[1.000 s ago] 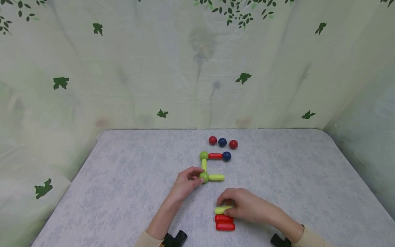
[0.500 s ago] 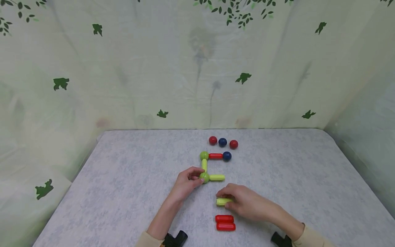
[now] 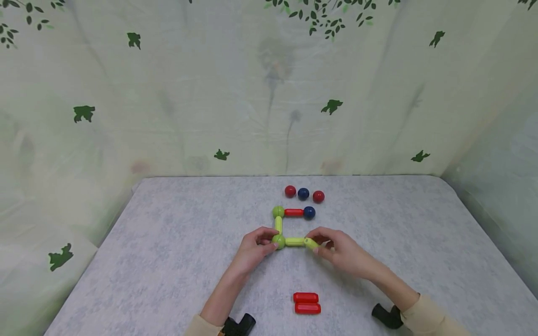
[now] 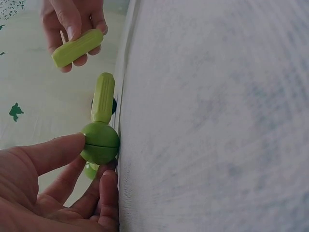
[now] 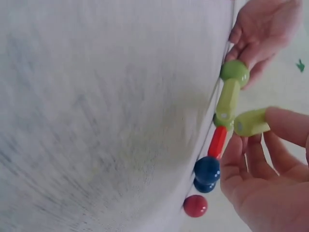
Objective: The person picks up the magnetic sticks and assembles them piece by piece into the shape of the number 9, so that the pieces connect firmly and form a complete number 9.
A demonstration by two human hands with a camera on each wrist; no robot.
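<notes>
A person's left hand, thumb and fingers closed about the near green ball, steadies an L-cornered toy frame at mid-table while the right hand pinches a loose yellow-green rod between thumb and fingers, just above the table. The loose rod hangs near the free end of the attached yellow-green rod, which points from the near green ball toward the table's right edge. A linking rod runs to the far green ball, where a red rod ends in a blue ball. Three balls, red, blue and red, line up toward the far edge; two red sticks lie side by side toward the near edge.
</notes>
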